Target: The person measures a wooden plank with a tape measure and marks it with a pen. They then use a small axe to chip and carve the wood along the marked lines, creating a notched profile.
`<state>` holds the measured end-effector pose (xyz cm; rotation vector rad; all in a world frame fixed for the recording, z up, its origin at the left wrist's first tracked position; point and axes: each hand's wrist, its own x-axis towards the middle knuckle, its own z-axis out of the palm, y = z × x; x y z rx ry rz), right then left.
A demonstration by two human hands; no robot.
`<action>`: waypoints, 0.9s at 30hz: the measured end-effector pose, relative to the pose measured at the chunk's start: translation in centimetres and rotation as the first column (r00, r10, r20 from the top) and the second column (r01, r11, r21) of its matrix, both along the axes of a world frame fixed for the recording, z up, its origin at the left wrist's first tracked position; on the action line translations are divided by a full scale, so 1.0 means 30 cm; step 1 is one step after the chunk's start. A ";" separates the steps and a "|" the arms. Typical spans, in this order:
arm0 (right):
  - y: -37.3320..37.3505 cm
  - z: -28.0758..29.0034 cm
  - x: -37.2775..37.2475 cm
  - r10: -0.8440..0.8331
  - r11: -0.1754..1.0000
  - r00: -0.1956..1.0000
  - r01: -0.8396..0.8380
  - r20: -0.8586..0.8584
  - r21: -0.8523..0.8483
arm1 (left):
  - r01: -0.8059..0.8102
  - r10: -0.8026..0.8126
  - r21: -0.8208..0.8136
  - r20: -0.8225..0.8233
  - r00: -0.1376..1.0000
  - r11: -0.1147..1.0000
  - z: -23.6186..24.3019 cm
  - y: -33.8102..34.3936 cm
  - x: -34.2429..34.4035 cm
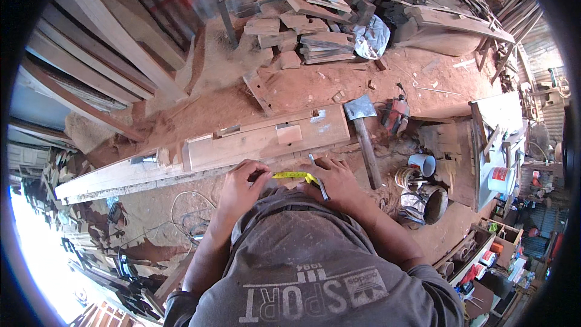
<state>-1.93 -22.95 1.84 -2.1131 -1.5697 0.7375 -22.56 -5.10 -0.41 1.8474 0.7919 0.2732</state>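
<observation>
Close to my body, a short length of yellow tape measure [289, 175] is stretched between my two hands. My left hand [241, 183] is closed, pinching the tape's free end between thumb and fingers. The other end is in my right hand [336, 183], whose fingers are wrapped round it and hide most of the case. A slim, pale, pen-like thing [319, 177] also sticks out of my right hand. Just beyond both hands lies a long, thick timber beam [242, 151] with notches cut in it. A sledgehammer [365, 145] lies across the beam's right end.
A red power tool [396, 114] sits right of the hammer. Buckets [422, 165] stand at the right beside a wooden bench [463, 160]. Offcuts [327, 45] are piled at the back, and tall planks [115, 42] lean at the left. A cable [175, 206] trails on the ground.
</observation>
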 end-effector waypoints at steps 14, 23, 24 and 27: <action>0.067 -0.079 -0.093 -0.338 0.745 0.769 0.571 -0.542 0.345 | 0.163 -0.056 -0.313 0.324 0.944 0.936 -0.064 -0.146 0.224; -0.015 -0.201 0.177 -0.669 0.529 0.715 0.650 -0.205 0.545 | 0.130 -0.073 0.147 -0.341 0.937 0.981 0.085 0.051 0.017; 0.035 -0.121 0.165 -0.618 0.364 0.511 0.860 -0.597 0.358 | 0.115 -0.053 0.156 -0.356 0.933 0.981 0.081 0.071 -0.005; 0.041 -0.123 0.200 -0.534 0.377 0.275 0.924 -0.800 0.065 | 0.080 0.008 0.202 -0.404 0.915 0.976 0.101 0.121 -0.013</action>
